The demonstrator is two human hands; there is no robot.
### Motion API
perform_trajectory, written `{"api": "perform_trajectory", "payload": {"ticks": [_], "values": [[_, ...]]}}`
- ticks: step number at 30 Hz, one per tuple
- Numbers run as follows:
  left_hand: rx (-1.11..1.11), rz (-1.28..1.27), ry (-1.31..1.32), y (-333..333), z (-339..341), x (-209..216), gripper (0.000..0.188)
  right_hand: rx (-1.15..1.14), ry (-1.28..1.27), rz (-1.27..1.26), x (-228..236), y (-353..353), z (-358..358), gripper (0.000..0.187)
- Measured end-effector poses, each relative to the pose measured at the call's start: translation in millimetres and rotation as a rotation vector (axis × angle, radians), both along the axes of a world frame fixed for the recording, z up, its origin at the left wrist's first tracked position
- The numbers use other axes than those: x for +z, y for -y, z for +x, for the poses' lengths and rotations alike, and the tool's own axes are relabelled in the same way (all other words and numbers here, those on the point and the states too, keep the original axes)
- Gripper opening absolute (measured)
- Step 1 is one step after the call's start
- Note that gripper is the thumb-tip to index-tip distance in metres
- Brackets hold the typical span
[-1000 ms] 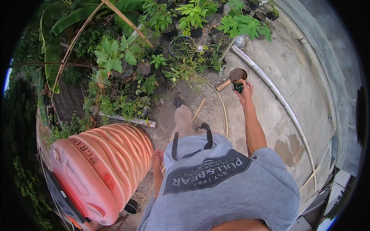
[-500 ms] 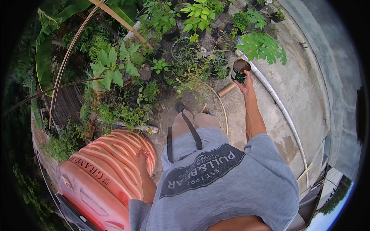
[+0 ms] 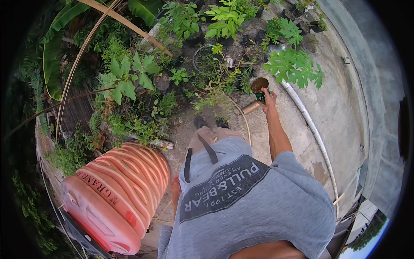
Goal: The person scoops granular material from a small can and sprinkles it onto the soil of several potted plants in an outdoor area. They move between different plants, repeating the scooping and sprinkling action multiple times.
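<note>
My right hand (image 3: 270, 102) reaches out ahead with its fingers wrapped round the side of a dark green can (image 3: 260, 95), holding it upright. Brown, watery liquid shows inside its round opening. Low at my left side hangs my left hand (image 3: 175, 188), between my body and a large orange ribbed plastic tank (image 3: 125, 181). That hand is apart from the tank, and its fingers are too small and turned away to make out.
Potted and weedy plants (image 3: 215, 82) crowd the ground ahead, with a papaya seedling (image 3: 297, 67) near the can. A white pipe (image 3: 308, 116) curves along the concrete at right. A brown tube (image 3: 250, 108) and a thin hose (image 3: 246, 125) lie by my feet.
My right hand has moved slightly left with the can, toward the plants. My left hand has come away from in front of the orange tank to my side. My feet have stepped.
</note>
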State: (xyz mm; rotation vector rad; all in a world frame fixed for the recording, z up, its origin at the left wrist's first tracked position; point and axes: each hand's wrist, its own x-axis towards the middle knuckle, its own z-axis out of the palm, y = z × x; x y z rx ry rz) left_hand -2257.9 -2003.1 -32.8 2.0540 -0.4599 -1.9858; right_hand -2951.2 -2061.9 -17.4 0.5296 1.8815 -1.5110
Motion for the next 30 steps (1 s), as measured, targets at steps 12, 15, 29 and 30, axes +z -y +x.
{"api": "perform_trajectory", "payload": {"ticks": [12, 15, 29, 30], "values": [[0.101, -0.218, 0.008, -1.4, -57.6, 16.2, 0.035, -0.022, 0.109, -0.152, 13.2, 17.5, -17.6, 0.096], [0.079, -0.170, 0.114, 29.3, -79.1, 33.7, 0.036, -0.089, 0.126, -0.224, 0.1, 4.7, -23.3, 0.099], [0.011, -0.254, 0.016, -28.9, -62.4, 15.7, 0.033, 0.017, 0.027, 0.093, -23.6, -29.1, -29.0, 0.094], [0.024, -0.255, 0.005, -31.3, -61.2, 12.6, 0.034, 0.019, 0.031, 0.084, -27.6, -26.6, -32.5, 0.095]]}}
